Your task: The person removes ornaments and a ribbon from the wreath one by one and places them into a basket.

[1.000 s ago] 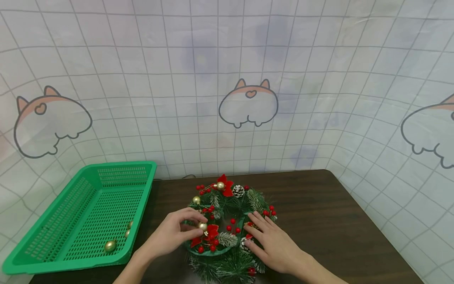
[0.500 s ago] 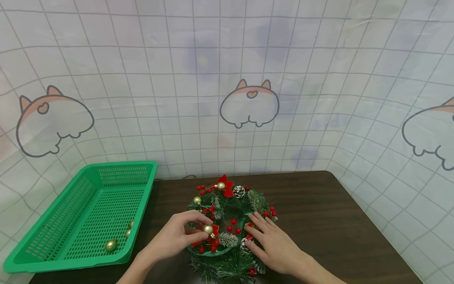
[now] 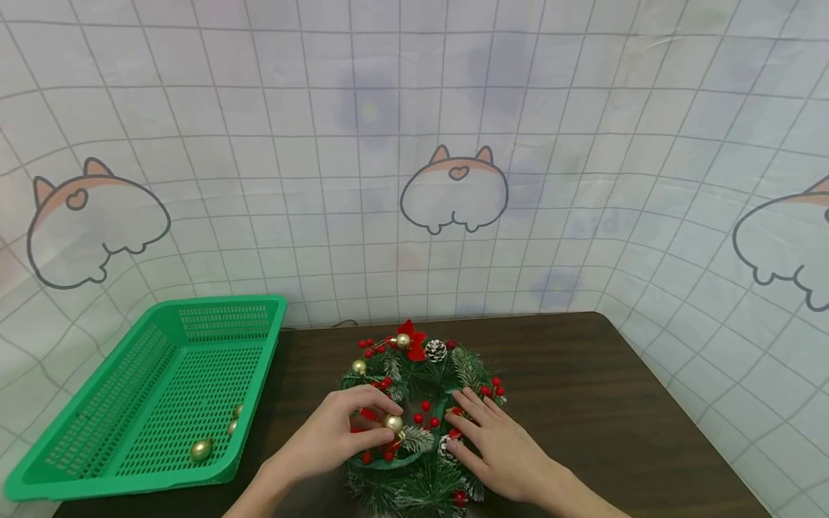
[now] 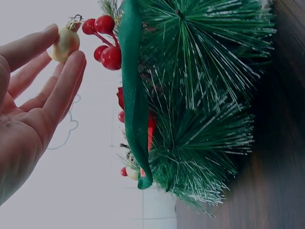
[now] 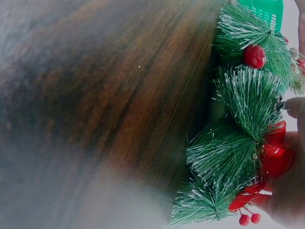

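Observation:
Between thumb and fingertips my left hand (image 3: pixel 340 430) pinches a small gold Christmas bauble (image 4: pixel 65 44), its cap and wire loop in sight in the left wrist view. The bauble is above the front left of a green Christmas wreath (image 3: pixel 427 483) with red berries, red flowers, a green ribbon (image 4: pixel 133 86) and snowy pinecones (image 3: pixel 436 350). On the wreath's right side rests my right hand (image 3: pixel 501 450), fingers spread and fairly straight over a red flower (image 5: pixel 279 160). Two more gold baubles (image 3: pixel 359 367) sit on the wreath's back left.
At the left stands a green perforated plastic basket (image 3: pixel 259 360), holding a few gold baubles (image 3: pixel 201 450) toward its near right corner. The dark wooden table (image 3: pixel 583 403) extends to the right of the wreath. A white grid-patterned cloth (image 3: pixel 363 144) hangs behind it.
My left hand has moved right and slightly toward the front of the wreath, carrying the pinched bauble. My right hand stays in place on the wreath.

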### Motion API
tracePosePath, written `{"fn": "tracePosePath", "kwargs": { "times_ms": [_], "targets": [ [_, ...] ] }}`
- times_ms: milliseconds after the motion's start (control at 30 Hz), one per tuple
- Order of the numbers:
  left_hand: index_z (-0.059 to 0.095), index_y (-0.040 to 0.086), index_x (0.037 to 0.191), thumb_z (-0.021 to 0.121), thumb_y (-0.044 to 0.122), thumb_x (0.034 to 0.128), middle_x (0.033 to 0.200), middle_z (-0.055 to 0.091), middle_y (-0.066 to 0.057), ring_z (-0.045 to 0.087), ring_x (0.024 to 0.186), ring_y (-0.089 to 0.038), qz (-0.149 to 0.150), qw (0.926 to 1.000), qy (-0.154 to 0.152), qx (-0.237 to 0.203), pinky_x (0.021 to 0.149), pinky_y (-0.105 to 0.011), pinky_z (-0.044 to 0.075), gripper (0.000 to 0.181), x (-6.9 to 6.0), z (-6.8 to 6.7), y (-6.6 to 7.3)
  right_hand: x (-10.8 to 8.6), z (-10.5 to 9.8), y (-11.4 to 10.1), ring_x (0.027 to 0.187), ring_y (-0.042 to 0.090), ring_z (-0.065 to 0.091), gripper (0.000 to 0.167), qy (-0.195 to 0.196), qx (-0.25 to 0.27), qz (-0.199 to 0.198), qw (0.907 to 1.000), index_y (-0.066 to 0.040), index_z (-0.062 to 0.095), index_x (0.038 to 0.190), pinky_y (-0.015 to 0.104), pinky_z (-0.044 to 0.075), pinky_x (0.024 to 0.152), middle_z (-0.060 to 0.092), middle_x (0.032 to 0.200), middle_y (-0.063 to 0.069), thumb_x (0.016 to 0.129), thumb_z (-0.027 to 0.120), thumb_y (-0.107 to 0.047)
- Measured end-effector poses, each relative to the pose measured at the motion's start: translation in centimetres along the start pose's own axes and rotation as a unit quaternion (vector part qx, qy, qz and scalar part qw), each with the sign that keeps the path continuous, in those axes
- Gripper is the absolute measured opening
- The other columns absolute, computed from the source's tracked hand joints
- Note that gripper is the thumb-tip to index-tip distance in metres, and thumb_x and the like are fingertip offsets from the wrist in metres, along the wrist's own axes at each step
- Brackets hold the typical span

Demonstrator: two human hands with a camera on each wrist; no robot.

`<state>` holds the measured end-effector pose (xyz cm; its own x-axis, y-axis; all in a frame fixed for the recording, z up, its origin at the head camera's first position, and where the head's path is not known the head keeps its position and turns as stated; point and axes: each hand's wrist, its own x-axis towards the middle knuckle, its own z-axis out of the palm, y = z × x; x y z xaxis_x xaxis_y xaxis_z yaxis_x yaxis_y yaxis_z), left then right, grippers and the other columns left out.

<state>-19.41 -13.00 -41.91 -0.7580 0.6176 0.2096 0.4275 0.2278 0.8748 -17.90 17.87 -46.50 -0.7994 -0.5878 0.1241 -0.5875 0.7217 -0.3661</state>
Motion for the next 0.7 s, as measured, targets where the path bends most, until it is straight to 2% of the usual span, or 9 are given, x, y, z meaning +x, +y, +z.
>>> {"fn": "tracePosePath", "kwargs": {
  "times_ms": [133, 333, 700],
  "targets": [
    [0.071, 0.019, 0.12, 0.074, 0.019, 0.0976, 0.118, 0.068, -0.001, 0.067, 0.101, -0.018, 0.007, 1.0, 0.001, -0.004, 0.084, -0.031, 0.06, 0.023, 0.1, 0.1, 0.3, 0.0, 0.0, 0.0, 0.153, 0.033, 0.022, 0.06, -0.002, 0.0, 0.002, 1.0, -0.008, 0.058, 0.146, 0.057, 0.024, 0.12, 0.033, 0.164, 0.014, 0.11, 0.04, -0.052],
    [0.072, 0.023, 0.118, 0.076, 0.021, 0.0961, 0.117, 0.068, 0.002, 0.065, 0.1, -0.018, 0.02, 0.9992, 0.032, 0.016, 0.084, -0.032, 0.06, 0.022, 0.0, -0.1, 0.8, 0.0, 0.0, 0.0, 0.153, 0.033, 0.022, 0.06, -0.002, -0.003, 0.001, 1.0, -0.008, 0.058, 0.147, 0.057, 0.024, 0.12, 0.033, 0.164, 0.014, 0.11, 0.039, -0.052],
    [0.073, 0.019, 0.118, 0.077, 0.016, 0.095, 0.113, 0.068, 0.001, 0.067, 0.101, -0.02, 0.034, 0.9963, 0.079, 0.01, 0.087, -0.035, 0.06, 0.023, -0.1, -2.0, 1.0, 0.0, 0.0, 0.0, 0.153, 0.033, 0.022, 0.059, -0.004, 0.001, 0.001, 1.0, -0.008, 0.058, 0.147, 0.057, 0.024, 0.12, 0.033, 0.163, 0.015, 0.11, 0.04, -0.051]
  ]
}}
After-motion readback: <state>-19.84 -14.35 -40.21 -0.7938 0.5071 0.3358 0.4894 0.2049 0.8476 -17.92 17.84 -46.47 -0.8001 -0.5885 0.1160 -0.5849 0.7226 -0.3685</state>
